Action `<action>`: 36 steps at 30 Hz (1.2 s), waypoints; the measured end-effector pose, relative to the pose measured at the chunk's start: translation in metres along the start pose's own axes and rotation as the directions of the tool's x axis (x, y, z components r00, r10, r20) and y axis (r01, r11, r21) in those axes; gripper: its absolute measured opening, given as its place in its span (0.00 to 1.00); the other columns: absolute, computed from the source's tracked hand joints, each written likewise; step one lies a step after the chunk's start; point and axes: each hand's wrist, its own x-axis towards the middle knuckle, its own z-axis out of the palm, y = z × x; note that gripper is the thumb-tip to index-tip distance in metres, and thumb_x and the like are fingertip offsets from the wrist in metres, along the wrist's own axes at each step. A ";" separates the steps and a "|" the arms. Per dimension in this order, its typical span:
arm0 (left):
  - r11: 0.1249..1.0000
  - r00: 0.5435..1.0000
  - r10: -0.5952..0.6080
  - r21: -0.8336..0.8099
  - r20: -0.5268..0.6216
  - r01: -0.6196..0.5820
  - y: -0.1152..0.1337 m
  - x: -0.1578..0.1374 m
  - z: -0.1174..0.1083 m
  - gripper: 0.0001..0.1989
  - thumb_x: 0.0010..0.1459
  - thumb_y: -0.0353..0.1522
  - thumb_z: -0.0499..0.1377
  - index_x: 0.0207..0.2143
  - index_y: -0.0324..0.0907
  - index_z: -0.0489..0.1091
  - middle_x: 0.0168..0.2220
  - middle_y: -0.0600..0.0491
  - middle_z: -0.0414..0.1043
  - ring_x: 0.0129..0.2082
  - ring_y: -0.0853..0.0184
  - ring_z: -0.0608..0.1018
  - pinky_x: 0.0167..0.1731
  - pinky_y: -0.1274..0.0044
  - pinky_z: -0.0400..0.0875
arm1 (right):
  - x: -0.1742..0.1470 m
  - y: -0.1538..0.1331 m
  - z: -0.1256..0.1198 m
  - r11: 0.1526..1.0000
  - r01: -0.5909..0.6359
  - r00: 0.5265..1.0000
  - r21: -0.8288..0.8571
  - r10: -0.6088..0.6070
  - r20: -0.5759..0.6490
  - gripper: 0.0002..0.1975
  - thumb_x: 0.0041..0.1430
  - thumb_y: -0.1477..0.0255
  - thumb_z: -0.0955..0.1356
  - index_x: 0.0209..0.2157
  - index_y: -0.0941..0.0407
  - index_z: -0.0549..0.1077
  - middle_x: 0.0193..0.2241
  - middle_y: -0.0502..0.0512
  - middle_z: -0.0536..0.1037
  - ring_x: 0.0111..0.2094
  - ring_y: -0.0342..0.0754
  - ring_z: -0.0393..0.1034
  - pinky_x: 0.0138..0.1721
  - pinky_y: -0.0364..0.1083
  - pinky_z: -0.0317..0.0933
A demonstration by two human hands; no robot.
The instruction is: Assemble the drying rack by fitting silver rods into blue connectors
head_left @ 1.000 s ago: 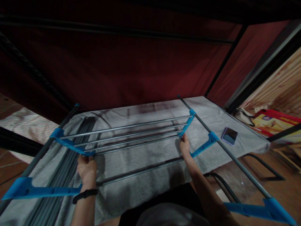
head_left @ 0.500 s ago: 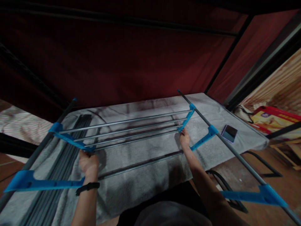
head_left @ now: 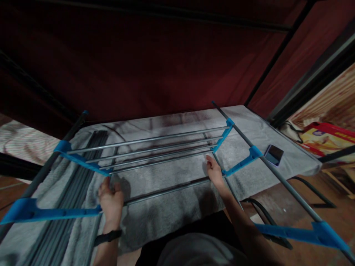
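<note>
A partly built rack of grey metal tubes and blue plastic brackets spans the view. Several crossbars [head_left: 155, 149] run between the left upper bracket [head_left: 80, 159] and the right upper bracket [head_left: 222, 136]. My left hand [head_left: 110, 199], with a dark band on the wrist, is just below the left upper bracket, fingers apart and holding nothing visible. My right hand [head_left: 214, 170] is below the right upper bracket, its fingers loosely bent and away from the bars. A single lower crossbar [head_left: 166, 191] passes between the hands, joined near the lower left bracket [head_left: 55, 214].
A grey blanket [head_left: 177, 214] covers the bed-like surface. Several loose grey tubes [head_left: 69, 199] lie at the left. A phone [head_left: 274, 154] rests at the right. Beyond stand a red and yellow package [head_left: 327, 138] and a dark red curtain [head_left: 155, 66] at the back.
Both hands have let go of the inner ends of the upper brackets and drawn slightly down and toward each other. The view has shifted a little; the rack keeps its shape.
</note>
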 end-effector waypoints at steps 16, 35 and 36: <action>0.810 0.799 0.394 0.239 0.454 -0.535 0.050 -0.075 -0.004 0.28 0.73 0.45 0.43 0.31 0.44 0.77 0.28 0.47 0.79 0.30 0.59 0.80 0.34 0.71 0.69 | -0.041 -0.050 -0.012 0.799 0.326 0.899 -0.505 -0.097 0.428 0.25 0.76 0.62 0.57 0.34 0.55 0.80 0.28 0.63 0.83 0.28 0.51 0.80 0.34 0.46 0.67; 0.846 0.875 0.211 0.367 0.436 -0.386 0.063 -0.080 0.002 0.30 0.72 0.44 0.43 0.28 0.43 0.78 0.25 0.42 0.76 0.27 0.60 0.77 0.34 0.71 0.65 | -0.058 -0.081 0.001 0.760 0.461 0.818 -0.459 -0.163 0.552 0.27 0.76 0.60 0.58 0.31 0.54 0.82 0.30 0.62 0.86 0.33 0.52 0.82 0.36 0.46 0.67; 0.845 0.877 0.211 0.371 0.431 -0.386 0.063 -0.080 0.002 0.30 0.72 0.44 0.43 0.28 0.43 0.78 0.25 0.42 0.76 0.27 0.59 0.77 0.34 0.71 0.65 | -0.058 -0.081 0.001 0.761 0.459 0.817 -0.458 -0.160 0.553 0.27 0.76 0.60 0.58 0.31 0.54 0.82 0.30 0.62 0.86 0.33 0.52 0.82 0.36 0.46 0.67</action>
